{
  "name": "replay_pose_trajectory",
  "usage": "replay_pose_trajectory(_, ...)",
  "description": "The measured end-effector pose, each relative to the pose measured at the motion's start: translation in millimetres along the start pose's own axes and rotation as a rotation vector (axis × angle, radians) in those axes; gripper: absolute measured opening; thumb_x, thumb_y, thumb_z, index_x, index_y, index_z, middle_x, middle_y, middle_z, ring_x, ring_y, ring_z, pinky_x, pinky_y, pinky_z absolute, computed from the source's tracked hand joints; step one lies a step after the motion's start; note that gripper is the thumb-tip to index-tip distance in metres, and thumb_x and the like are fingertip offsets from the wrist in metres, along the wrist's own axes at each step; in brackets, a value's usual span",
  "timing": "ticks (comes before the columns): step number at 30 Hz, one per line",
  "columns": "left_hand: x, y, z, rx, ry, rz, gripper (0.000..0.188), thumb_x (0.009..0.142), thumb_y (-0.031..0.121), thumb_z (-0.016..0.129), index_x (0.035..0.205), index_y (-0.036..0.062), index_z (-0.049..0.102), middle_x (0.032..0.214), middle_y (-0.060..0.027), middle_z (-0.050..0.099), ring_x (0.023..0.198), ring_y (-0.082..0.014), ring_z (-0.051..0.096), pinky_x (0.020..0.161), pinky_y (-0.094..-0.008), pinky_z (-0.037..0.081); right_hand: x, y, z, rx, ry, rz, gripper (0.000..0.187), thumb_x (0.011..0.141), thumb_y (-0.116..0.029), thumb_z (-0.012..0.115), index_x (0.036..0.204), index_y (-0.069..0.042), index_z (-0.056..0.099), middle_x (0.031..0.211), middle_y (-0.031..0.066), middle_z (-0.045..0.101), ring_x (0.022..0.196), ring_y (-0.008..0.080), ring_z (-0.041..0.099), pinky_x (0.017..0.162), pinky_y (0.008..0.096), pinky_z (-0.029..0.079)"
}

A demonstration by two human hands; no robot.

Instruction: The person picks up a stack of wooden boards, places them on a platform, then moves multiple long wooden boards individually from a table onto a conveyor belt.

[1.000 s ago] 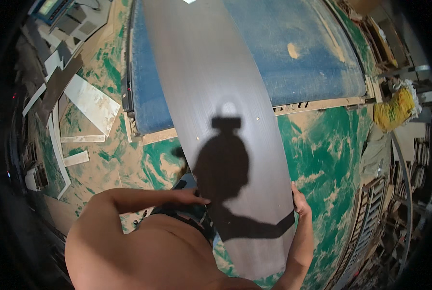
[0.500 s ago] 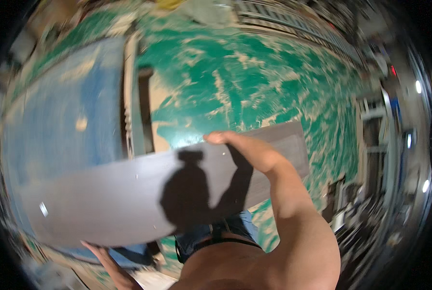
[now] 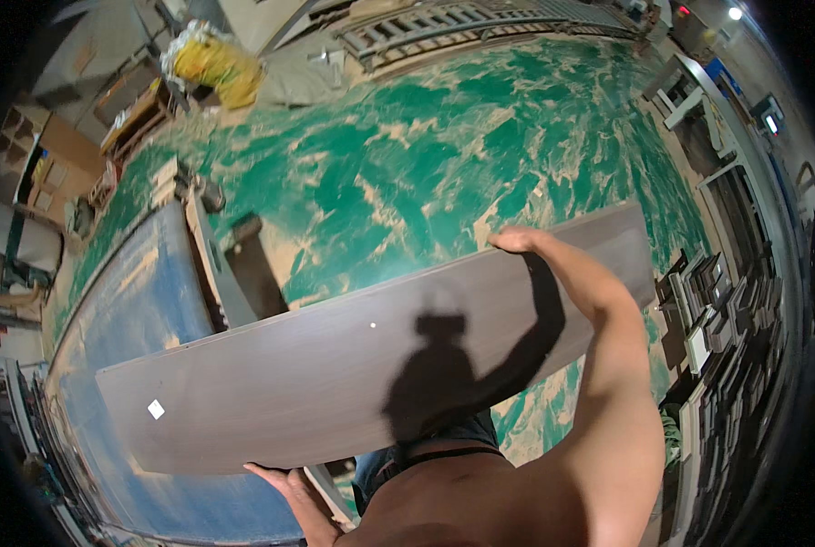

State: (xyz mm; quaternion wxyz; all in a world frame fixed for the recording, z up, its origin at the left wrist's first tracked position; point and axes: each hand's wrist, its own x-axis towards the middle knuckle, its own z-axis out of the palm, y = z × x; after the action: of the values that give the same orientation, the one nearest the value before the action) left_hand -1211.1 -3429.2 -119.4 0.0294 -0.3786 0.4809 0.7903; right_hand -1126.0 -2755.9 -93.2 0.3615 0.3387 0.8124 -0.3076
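Observation:
A long grey-brown board (image 3: 271, 383) spans the view in front of my body, tilted so its right end lies farther away. On its face are a small white square sticker and the dark shadow of my head and arm. My right hand (image 3: 515, 239) grips the far long edge, right of the middle, with the fingers wrapped over and partly hidden beneath. My left hand (image 3: 284, 480) supports the near edge toward the left end; its thumb shows at the edge, and the other fingers are mostly hidden under the board.
A blue-topped table (image 3: 161, 283) with a pale rail extends under the board's left end. Sawdust streaks the green floor (image 3: 407, 173). Stacked panels (image 3: 713, 337) stand at right, beside a metal frame (image 3: 727, 173). A roller conveyor (image 3: 490, 27) and a yellow sack (image 3: 221, 68) lie at the back.
The view has swung left, and the blue table sits lower in it. Both hands and the board have shifted right in the picture, the board still held at both long edges.

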Motion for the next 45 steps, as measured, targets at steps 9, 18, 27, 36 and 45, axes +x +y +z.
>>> replay_pose_trajectory(9, 7, -95, 204, 0.061, -0.525, -0.316, 0.089, 0.071, 0.076, 0.038, 0.135, 0.0138, 0.029, 0.141, -0.008, 0.023, 0.124, -0.0291, 0.028, 0.1, -0.0469, 0.029, -114, 204, -15, 0.246, 0.25, 0.296, 0.064, 0.081, -0.046, 0.032, 0.106, 0.008, 0.053, 0.117, 0.027, 0.049, 0.107, 0.0387, 0.046, 0.09, 0.044, 0.033)
replay_pose_trajectory(18, -41, -190, 377, 0.485, -0.8, -0.447, 0.082, 0.077, 0.072, 0.031, 0.134, 0.0128, 0.03, 0.139, -0.0062, 0.029, 0.124, -0.0255, 0.03, 0.101, -0.0388, 0.028, -160, 334, 134, 0.614, 0.237, 0.554, 0.067, 0.083, -0.047, 0.028, 0.116, 0.007, 0.047, 0.124, 0.0255, 0.044, 0.118, 0.0346, 0.04, 0.099, 0.0399, 0.028)
replay_pose_trajectory(27, -127, -381, 555, 0.818, -0.993, -0.701, 0.087, 0.076, 0.074, 0.03, 0.136, 0.012, 0.027, 0.138, -0.0085, 0.031, 0.124, -0.029, 0.031, 0.102, -0.0456, 0.025, -219, 425, 202, 0.783, 0.373, 0.873, 0.044, 0.087, -0.03, 0.029, 0.107, 0.001, 0.051, 0.117, 0.0266, 0.048, 0.112, 0.0361, 0.043, 0.091, 0.04, 0.032)
replay_pose_trajectory(36, -239, -656, 712, 0.902, -1.383, -0.966, 0.083, 0.079, 0.07, 0.029, 0.127, 0.0036, 0.04, 0.13, -0.013, 0.041, 0.116, -0.027, 0.043, 0.097, -0.0418, 0.034, -314, 505, 218, 0.654, 0.586, 1.242, 0.051, 0.091, -0.038, 0.028, 0.088, 0.004, 0.057, 0.098, 0.0251, 0.059, 0.101, 0.0393, 0.051, 0.088, 0.0406, 0.038)
replay_pose_trajectory(45, -437, -783, 858, 1.343, -1.405, -0.823, 0.094, 0.073, 0.073, 0.036, 0.134, 0.0021, 0.025, 0.134, -0.016, 0.035, 0.123, -0.0293, 0.033, 0.101, -0.0431, 0.027, -265, 521, 180, 1.159, 0.834, 1.541, 0.04, 0.09, -0.034, 0.041, 0.091, 0.003, 0.058, 0.08, 0.015, 0.06, 0.072, 0.0293, 0.057, 0.06, 0.0362, 0.044)
